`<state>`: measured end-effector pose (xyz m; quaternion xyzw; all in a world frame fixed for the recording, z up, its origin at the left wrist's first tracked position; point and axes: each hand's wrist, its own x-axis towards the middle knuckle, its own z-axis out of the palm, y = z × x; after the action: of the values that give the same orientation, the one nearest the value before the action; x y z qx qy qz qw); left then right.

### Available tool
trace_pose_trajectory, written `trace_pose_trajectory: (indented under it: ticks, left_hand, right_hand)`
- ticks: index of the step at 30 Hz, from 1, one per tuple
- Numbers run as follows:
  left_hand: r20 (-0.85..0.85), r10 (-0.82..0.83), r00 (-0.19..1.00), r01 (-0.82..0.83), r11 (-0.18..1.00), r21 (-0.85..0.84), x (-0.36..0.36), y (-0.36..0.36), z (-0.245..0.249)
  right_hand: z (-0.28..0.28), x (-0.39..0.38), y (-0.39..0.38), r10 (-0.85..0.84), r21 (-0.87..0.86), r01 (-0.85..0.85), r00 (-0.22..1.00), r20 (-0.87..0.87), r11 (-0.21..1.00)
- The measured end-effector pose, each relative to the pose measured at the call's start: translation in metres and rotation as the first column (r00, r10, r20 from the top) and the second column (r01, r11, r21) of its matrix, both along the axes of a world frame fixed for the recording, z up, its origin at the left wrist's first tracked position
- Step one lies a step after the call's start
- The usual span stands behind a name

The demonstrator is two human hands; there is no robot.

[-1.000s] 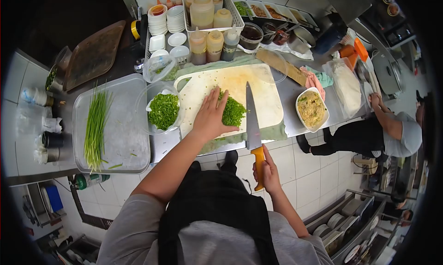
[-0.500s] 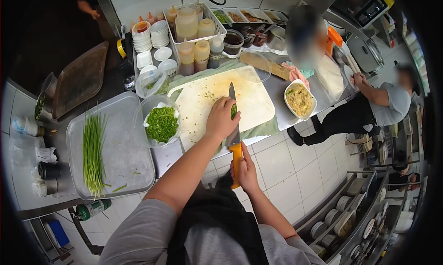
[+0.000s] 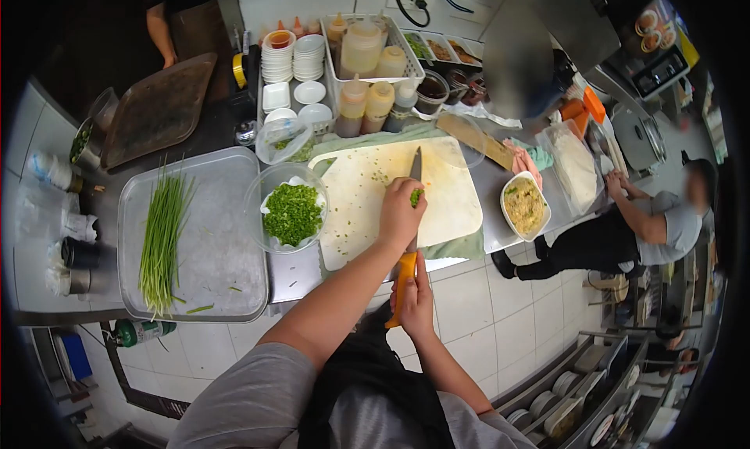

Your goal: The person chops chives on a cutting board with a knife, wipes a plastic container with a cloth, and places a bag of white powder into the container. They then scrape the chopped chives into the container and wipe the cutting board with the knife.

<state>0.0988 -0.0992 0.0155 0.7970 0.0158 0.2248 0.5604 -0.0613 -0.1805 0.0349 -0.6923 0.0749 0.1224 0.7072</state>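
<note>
My right hand (image 3: 418, 302) grips the yellow handle of a kitchen knife (image 3: 403, 283) at the counter's front edge. Its blade points away from me over the white cutting board (image 3: 453, 203). My left hand (image 3: 401, 213) is closed against the middle of the blade, with a small clump of chopped green herb (image 3: 416, 196) at its fingertips; the palm side is hidden. Green bits lie scattered on the board's left half. Just left of the board, a clear round container (image 3: 254, 228) holds finely chopped greens (image 3: 293, 213). Long green chives (image 3: 164, 238) lie on a metal tray (image 3: 226, 246).
Behind the board stand squeeze bottles (image 3: 351, 109), a white basket (image 3: 414, 70) and stacked white dishes (image 3: 308, 57). A noodle bowl (image 3: 525, 207) sits to the right. A co-worker (image 3: 664, 214) stands farther right. Another person's arm (image 3: 162, 39) shows at upper left.
The view has shifted, so the counter appears lower and farther right. My left hand has moved slightly up the blade, its fingers more curled. The arm at upper left shows more.
</note>
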Motion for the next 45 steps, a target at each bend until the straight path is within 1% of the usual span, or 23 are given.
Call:
trace_pose_trajectory:
  ticks: [2, 7, 9, 10, 13, 15, 17, 18, 20, 24, 27, 29, 31, 32, 34, 35, 37, 38, 40, 41, 43, 44, 45]
  left_hand:
    - [0.047, 0.005, 0.999, -0.004, 1.000, -0.025, 0.003, -0.003, 0.009]
    - [0.164, 0.025, 0.986, -0.015, 0.998, -0.059, 0.001, 0.014, 0.068]
    - [0.256, 0.079, 0.964, -0.070, 0.997, -0.044, -0.007, 0.039, 0.090]
    - [0.254, 0.103, 0.962, -0.098, 0.995, -0.035, -0.013, 0.054, 0.100]
    - [0.286, 0.187, 0.940, -0.205, 0.978, 0.037, -0.032, 0.104, 0.113]
    - [0.278, 0.244, 0.929, -0.271, 0.961, 0.061, -0.046, 0.132, 0.109]
    - [0.276, 0.270, 0.922, -0.307, 0.946, 0.101, -0.059, 0.154, 0.101]
    - [0.232, 0.301, 0.925, -0.332, 0.938, 0.105, -0.064, 0.164, 0.095]
    - [0.161, 0.350, 0.923, -0.369, 0.923, 0.106, -0.068, 0.176, 0.086]
    - [0.119, 0.346, 0.931, -0.362, 0.918, 0.160, -0.068, 0.191, 0.072]
    - [0.039, 0.356, 0.934, -0.355, 0.908, 0.224, -0.066, 0.204, 0.064]
    - [-0.001, 0.329, 0.944, -0.318, 0.913, 0.256, -0.068, 0.208, 0.058]
    - [0.267, 0.361, 0.893, -0.428, 0.866, 0.260, -0.065, 0.206, 0.056]
    - [0.265, 0.358, 0.895, -0.423, 0.868, 0.259, -0.067, 0.205, 0.061]
    - [-0.012, 0.270, 0.963, -0.268, 0.960, 0.083, -0.070, 0.206, 0.072]
    - [-0.011, 0.264, 0.964, -0.263, 0.962, 0.078, -0.071, 0.205, 0.079]
    - [-0.248, 0.261, 0.933, -0.257, 0.965, 0.051, -0.073, 0.203, 0.095]
    - [-0.247, 0.258, 0.934, -0.255, 0.966, 0.046, -0.074, 0.199, 0.098]
    - [-0.093, 0.317, 0.944, -0.291, 0.930, 0.225, -0.077, 0.189, 0.102]
    - [-0.094, 0.315, 0.945, -0.289, 0.932, 0.219, -0.077, 0.186, 0.101]
    - [-0.004, 0.382, 0.924, -0.357, 0.869, 0.344, -0.077, 0.180, 0.098]
    - [-0.082, 0.374, 0.924, -0.331, 0.888, 0.318, -0.078, 0.181, 0.099]
    - [-0.083, 0.373, 0.924, -0.331, 0.889, 0.315, -0.077, 0.183, 0.094]
  right_hand:
    - [0.009, 0.002, -0.001, -0.004, -0.068, 0.006, 1.000, 0.031, 0.998]
    - [0.039, 0.003, 0.012, 0.006, -0.069, 0.006, 0.985, 0.171, 0.998]
    - [0.048, -0.001, 0.027, 0.070, -0.092, -0.049, 0.967, 0.245, 0.995]
    - [0.055, -0.003, 0.037, 0.101, -0.127, -0.069, 0.961, 0.258, 0.989]
    - [0.062, -0.014, 0.071, 0.206, -0.112, -0.183, 0.947, 0.248, 0.977]
    - [0.067, -0.020, 0.091, 0.252, -0.144, -0.219, 0.928, 0.276, 0.965]
    - [0.063, -0.029, 0.109, 0.323, -0.069, -0.315, 0.932, 0.166, 0.946]
    - [0.059, -0.031, 0.116, 0.341, -0.066, -0.335, 0.930, 0.139, 0.940]
    - [0.053, -0.035, 0.128, 0.336, -0.029, -0.336, 0.932, 0.136, 0.942]
    - [0.058, -0.040, 0.137, 0.312, 0.075, -0.317, 0.948, 0.071, 0.946]
    - [0.057, -0.039, 0.135, 0.274, 0.054, -0.282, 0.955, 0.116, 0.958]
    - [0.064, -0.038, 0.130, 0.265, 0.080, -0.273, 0.959, 0.097, 0.959]
    - [0.069, -0.035, 0.126, 0.247, 0.114, -0.254, 0.966, 0.072, 0.961]
    - [0.071, -0.035, 0.125, 0.244, 0.136, -0.248, 0.969, 0.047, 0.959]
    - [0.070, -0.037, 0.118, 0.244, 0.157, -0.248, 0.969, 0.047, 0.956]
    - [0.071, -0.037, 0.114, 0.247, 0.180, -0.252, 0.968, 0.048, 0.951]
    - [0.072, -0.039, 0.105, 0.253, 0.156, -0.257, 0.967, 0.044, 0.954]
    - [0.072, -0.039, 0.102, 0.263, 0.139, -0.267, 0.964, 0.041, 0.954]
    - [0.074, -0.042, 0.100, 0.279, 0.128, -0.282, 0.959, 0.043, 0.951]
    - [0.075, -0.044, 0.100, 0.296, 0.121, -0.299, 0.954, 0.043, 0.947]
    - [0.084, -0.047, 0.102, 0.317, 0.110, -0.319, 0.948, 0.032, 0.941]
    - [0.086, -0.047, 0.101, 0.341, 0.106, -0.341, 0.940, 0.023, 0.934]
    - [0.086, -0.047, 0.098, 0.341, 0.102, -0.341, 0.940, 0.023, 0.934]
